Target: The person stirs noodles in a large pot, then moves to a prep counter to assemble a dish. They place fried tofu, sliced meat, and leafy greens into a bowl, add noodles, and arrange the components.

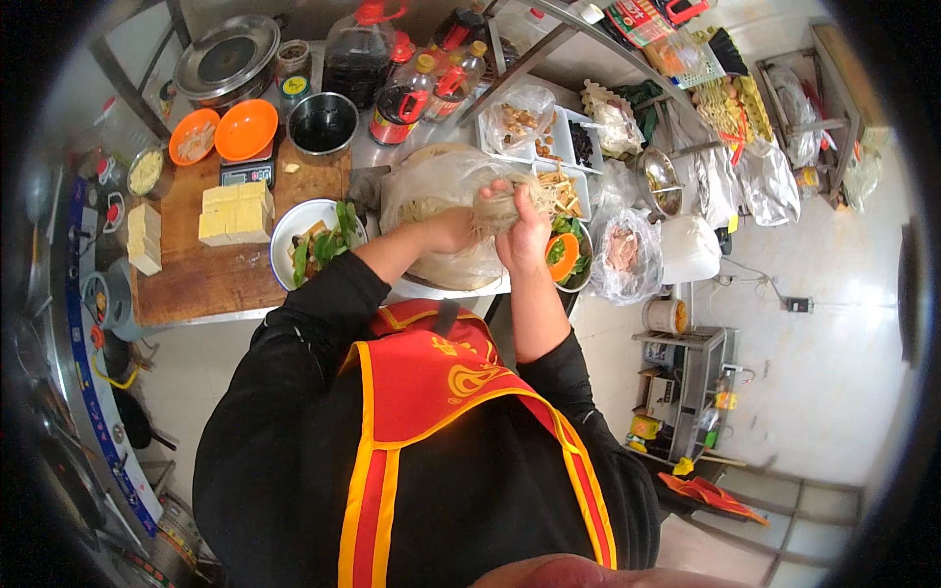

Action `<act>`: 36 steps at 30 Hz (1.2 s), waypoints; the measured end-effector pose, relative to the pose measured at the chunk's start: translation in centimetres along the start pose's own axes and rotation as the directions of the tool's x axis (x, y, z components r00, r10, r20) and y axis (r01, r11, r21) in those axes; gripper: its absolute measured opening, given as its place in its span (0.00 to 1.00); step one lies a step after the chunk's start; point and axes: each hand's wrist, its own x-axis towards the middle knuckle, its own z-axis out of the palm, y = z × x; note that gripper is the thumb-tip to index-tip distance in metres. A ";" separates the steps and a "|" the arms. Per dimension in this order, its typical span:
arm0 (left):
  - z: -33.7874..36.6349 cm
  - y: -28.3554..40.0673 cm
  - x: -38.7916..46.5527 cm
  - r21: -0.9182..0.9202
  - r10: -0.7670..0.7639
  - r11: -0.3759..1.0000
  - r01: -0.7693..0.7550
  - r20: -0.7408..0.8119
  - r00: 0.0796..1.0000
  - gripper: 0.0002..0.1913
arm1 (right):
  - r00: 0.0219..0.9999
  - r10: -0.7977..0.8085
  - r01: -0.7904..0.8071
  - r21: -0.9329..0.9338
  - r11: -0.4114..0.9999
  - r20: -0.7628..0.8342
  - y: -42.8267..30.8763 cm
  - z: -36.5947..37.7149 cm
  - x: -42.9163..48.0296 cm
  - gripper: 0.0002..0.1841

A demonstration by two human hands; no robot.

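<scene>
My right hand [526, 235] is raised with thumb and fingers around a bundle of pale translucent noodles [503, 213], whose loose ends spread out to the right. Close against the bundle's left side is my left hand [450, 229]; its fingertips are hidden, so its grip is unclear. Both hands are over a large clear plastic bag [434, 176] resting on a round board [474, 283]. More noodles show through the bag. To the left, a white bowl [283, 257] holds green leaves and other chopped food.
A wooden cutting board [184, 294] bears tofu blocks [235, 213] and a digital scale [248, 175] under an orange plate [246, 130]. Sauce bottles [401, 106] line the back. White trays [562, 184] of ingredients stand right, near a bowl of greens [581, 272] and bagged meat [625, 250]. A metal shelf [544, 48] overhangs.
</scene>
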 end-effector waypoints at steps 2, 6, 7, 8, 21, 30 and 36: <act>0.9 -1.0 0.1 0.089 0.189 0.977 -0.195 0.068 0.980 0.18 | 0.993 -0.105 0.116 -0.275 0.954 0.053 0.6 -1.7 0.7 0.10; -0.1 -2.6 1.7 0.291 0.156 0.947 -0.134 -0.053 0.986 0.14 | 0.999 0.022 0.028 -0.869 0.493 0.045 1.2 -5.1 0.4 0.13; -0.6 -2.9 2.1 0.314 0.159 0.941 -0.129 -0.071 0.985 0.14 | 0.982 0.000 0.172 -0.895 0.412 0.188 1.2 -5.7 0.3 0.14; -1.1 -3.1 2.5 0.339 0.176 0.931 -0.133 -0.097 0.980 0.15 | 0.965 -0.005 0.254 -0.922 0.293 0.264 1.2 -6.2 0.3 0.14; 3.8 -4.1 1.4 0.236 -0.003 0.972 0.020 -0.076 0.997 0.15 | 0.990 0.130 -0.130 0.002 0.992 -0.058 0.0 -5.2 3.1 0.15; 1.3 -5.3 2.9 -0.152 0.097 0.974 -0.166 -0.383 0.919 0.10 | 0.970 0.100 0.180 -0.929 0.323 0.223 2.6 -7.0 2.6 0.18; 1.7 -6.7 5.2 0.040 -0.064 0.995 0.096 -0.497 0.865 0.11 | 0.966 0.175 0.164 -0.974 0.155 0.191 -0.1 -5.8 0.7 0.19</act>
